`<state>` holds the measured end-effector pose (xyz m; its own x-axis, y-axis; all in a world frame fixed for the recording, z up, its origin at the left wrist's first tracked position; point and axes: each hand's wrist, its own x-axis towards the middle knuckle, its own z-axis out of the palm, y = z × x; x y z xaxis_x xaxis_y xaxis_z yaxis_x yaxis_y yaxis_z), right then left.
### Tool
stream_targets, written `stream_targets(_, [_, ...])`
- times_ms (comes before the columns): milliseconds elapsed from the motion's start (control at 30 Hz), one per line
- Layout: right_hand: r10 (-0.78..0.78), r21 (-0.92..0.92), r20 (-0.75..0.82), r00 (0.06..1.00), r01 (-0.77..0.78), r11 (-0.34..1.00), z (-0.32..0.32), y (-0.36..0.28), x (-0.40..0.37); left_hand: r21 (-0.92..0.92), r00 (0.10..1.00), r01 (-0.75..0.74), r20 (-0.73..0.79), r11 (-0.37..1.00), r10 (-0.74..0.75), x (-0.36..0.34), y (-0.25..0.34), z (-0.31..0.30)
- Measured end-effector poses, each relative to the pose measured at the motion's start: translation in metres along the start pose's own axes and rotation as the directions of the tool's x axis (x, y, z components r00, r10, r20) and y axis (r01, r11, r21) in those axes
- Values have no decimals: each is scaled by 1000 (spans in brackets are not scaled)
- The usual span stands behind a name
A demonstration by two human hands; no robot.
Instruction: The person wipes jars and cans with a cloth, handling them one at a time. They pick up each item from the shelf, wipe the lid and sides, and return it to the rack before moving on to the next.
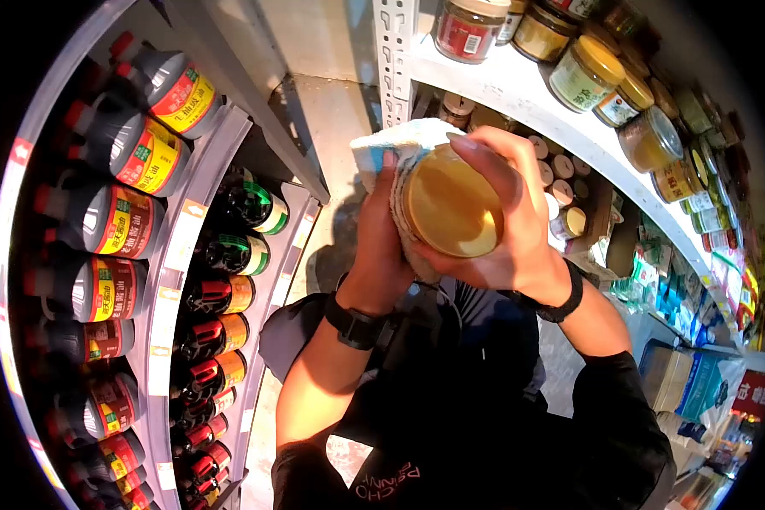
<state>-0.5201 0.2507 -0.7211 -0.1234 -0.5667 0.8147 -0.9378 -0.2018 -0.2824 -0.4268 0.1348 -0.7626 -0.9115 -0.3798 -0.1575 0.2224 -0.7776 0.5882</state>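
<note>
A jar with a round golden-yellow lid (455, 204) is held up in front of my chest, its lid facing me. My right hand (523, 229) wraps round its right side, fingers over the top edge and thumb below. On the other side, my left hand (376, 242) is closed on a pale towelling cloth (406, 140) with a bluish patch, pressing it against the jar's side. The cloth sticks out above my left thumb. The jar's label and body are mostly hidden by my hands and the cloth.
Dark soy sauce bottles (127, 223) line the left shelf, with more bottles (217, 331) on a lower tier. A white shelf (518, 85) at right carries jars (586, 72); white-lidded jars (561, 166) stand beneath it. A perforated metal post (394, 59) rises ahead.
</note>
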Motion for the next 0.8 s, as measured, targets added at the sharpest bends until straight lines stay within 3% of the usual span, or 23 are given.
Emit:
stream_targets(33, [11,-5,-3,1000,-11,1000,1,1,-4,3,1000,12,1,1000,-12,-2,2,-1])
stream_targets(67, [10,-17,-1,1000,-10,1000,3,2,-7,303,996,39,-83,952,-15,-5,8,-4])
stream_targets(100, [3,-26,1,1000,-3,1000,5,3,-9,571,987,81,-160,817,14,-6,13,-5])
stream_targets(167, [79,5,24,997,-79,997,6,3,-16,579,985,58,-164,813,47,-6,11,-6])
stream_targets(233, [234,130,-72,969,-224,966,9,1,-23,587,982,36,-170,809,80,-9,8,-6])
stream_targets(300, [248,172,-73,966,-233,957,12,3,-29,119,997,46,-73,992,-38,-16,-1,0])
stream_targets(333, [304,278,-73,950,-273,921,17,4,-31,123,997,53,-68,991,-45,-18,-2,2])
stream_targets(367, [357,381,-67,932,-306,872,21,5,-32,12,995,86,-45,996,-85,-19,-3,4])
stream_targets(400, [388,384,-35,921,-346,856,22,5,-31,-98,992,121,-19,988,-123,-21,-4,5])
stream_targets(433, [390,384,-38,920,-347,856,23,4,-31,-96,992,124,-18,988,-126,-21,-10,1])
stream_targets(533, [427,288,84,900,-432,854,19,-2,-24,64,994,27,-110,998,-20,-19,-24,-12])
stream_targets(600, [474,340,37,880,-457,822,13,1,-23,308,995,51,-100,950,-21,-16,-17,-14])
stream_targets(633, [515,400,8,857,-475,784,9,3,-23,318,995,58,-90,946,-31,-18,-13,-10])
stream_targets(700, [485,319,-48,873,-447,836,-5,4,-17,669,973,-64,-123,740,195,-28,-5,-2])
stream_targets(767, [533,164,23,846,-529,833,-18,5,-12,674,962,-79,-141,735,234,-31,-10,0])
stream_targets(800, [570,101,83,817,-576,811,-20,6,-14,630,952,-242,9,738,305,-31,-13,-4])
